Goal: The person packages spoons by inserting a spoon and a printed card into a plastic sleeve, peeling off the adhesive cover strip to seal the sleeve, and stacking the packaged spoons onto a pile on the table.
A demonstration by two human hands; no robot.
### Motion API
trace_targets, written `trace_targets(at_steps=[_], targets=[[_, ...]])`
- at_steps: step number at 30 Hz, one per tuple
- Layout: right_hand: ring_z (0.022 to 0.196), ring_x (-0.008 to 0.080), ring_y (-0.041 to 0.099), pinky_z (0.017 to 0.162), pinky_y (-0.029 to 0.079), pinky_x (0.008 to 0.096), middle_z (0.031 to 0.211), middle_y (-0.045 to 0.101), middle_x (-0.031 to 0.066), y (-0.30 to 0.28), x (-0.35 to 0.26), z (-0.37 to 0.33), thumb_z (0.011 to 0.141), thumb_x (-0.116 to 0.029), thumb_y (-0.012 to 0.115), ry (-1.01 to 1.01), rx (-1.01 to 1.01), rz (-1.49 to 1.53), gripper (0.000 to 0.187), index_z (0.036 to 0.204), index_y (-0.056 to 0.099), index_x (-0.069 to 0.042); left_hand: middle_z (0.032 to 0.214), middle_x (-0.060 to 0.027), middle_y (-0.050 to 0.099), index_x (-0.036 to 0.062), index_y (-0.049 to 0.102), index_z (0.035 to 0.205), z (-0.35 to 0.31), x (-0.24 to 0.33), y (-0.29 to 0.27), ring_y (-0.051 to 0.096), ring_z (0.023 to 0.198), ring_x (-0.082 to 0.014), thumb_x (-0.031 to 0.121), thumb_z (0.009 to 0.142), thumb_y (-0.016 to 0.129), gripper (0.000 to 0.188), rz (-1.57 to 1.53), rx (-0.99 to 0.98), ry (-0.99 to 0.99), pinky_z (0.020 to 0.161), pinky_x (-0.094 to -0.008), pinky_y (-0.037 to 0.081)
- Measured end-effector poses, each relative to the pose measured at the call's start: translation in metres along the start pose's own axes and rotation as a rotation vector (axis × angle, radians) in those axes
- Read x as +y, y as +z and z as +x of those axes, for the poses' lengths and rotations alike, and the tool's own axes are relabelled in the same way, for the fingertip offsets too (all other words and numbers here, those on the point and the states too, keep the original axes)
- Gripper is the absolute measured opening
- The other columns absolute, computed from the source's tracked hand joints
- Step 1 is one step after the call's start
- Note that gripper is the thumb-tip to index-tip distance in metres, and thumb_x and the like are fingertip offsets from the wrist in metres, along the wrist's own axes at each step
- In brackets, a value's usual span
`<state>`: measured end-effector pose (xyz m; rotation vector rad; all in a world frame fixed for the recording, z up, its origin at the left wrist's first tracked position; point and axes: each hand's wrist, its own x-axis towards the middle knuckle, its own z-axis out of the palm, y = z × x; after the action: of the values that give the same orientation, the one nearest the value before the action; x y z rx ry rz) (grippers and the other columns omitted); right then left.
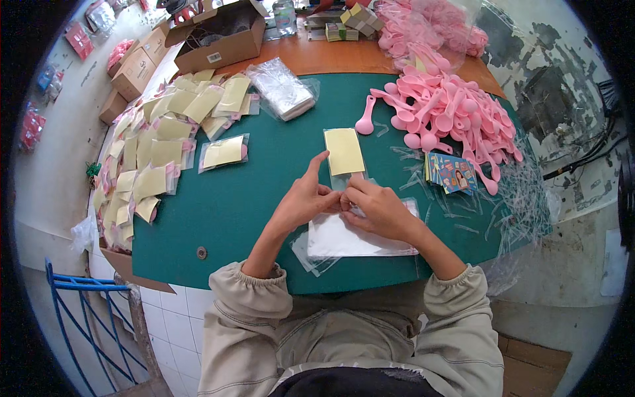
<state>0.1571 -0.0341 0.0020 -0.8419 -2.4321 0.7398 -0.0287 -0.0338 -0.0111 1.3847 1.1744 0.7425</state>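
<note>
Head view: left hand [304, 200] and right hand [379, 209] partly hide a bag [340, 181]

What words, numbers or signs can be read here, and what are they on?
None can be read clearly.
White label on the open brown box: too small.
Clear bottle: any print is too small.
Blue picture card: any lettering is too small.
Yellow card: none visible.

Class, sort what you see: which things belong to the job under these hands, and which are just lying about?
Likely part of the job:
- card packet at the left hand and right hand
- plastic bags
- pink spoons
- picture cards

Seemingly just lying about:
- bottle
- small disc
- blue rack
</note>
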Motion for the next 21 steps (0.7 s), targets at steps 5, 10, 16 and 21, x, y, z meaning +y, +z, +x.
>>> trace_targets(at_steps=[5,10,16,21], targets=[[0.071,0.0215,0.053,0.062,0.043,0.0304,0.082,0.052,0.0068,-0.015,0.017,-0.001,0.077,-0.012,0.058,-0.110,0.021,0.269,0.013,0.085,0.053,-0.003,0.079,-0.0153,0.064,0.0050,0.025,0.132,0.004,0.007,-0.002,0.063,0.069,-0.0149,0.001,0.078,0.056,0.062,-0.037,0.023,-0.034,0.063,-0.0280,0.051],[0.074,0.0117,0.051,0.065,0.042,0.0257,0.080,0.049,0.0005,-0.055,0.050,-0.009,0.082,-0.010,0.053,0.158,0.559,0.815,0.007,0.085,0.050,-0.005,0.081,-0.0107,0.063,0.0046,0.044,0.120,0.008,0.012,-0.009,0.061,0.075,-0.0133,0.003,0.081,0.057,0.041,-0.062,-0.056,-0.059,0.068,-0.0229,0.050],[0.074,0.0125,0.049,0.067,0.042,0.0241,0.084,0.043,0.0019,-0.054,0.035,-0.008,0.077,-0.006,0.054,0.372,0.353,1.006,0.025,0.101,0.045,-0.007,0.088,-0.0081,0.062,-0.0033,0.058,0.103,0.004,0.013,-0.006,0.060,0.077,-0.0107,0.007,0.086,0.052,0.021,-0.333,0.018,-0.079,0.073,-0.0231,0.052],[0.074,0.0149,0.049,0.063,0.042,0.0270,0.085,0.044,0.0073,-0.016,0.030,-0.001,0.071,-0.008,0.063,0.055,0.230,-0.050,0.034,0.102,0.048,-0.007,0.090,-0.0068,0.061,-0.0029,0.059,0.101,0.005,0.020,-0.004,0.060,0.080,-0.0104,0.010,0.088,0.051,0.020,-0.479,0.053,-0.093,0.074,-0.0221,0.052]])
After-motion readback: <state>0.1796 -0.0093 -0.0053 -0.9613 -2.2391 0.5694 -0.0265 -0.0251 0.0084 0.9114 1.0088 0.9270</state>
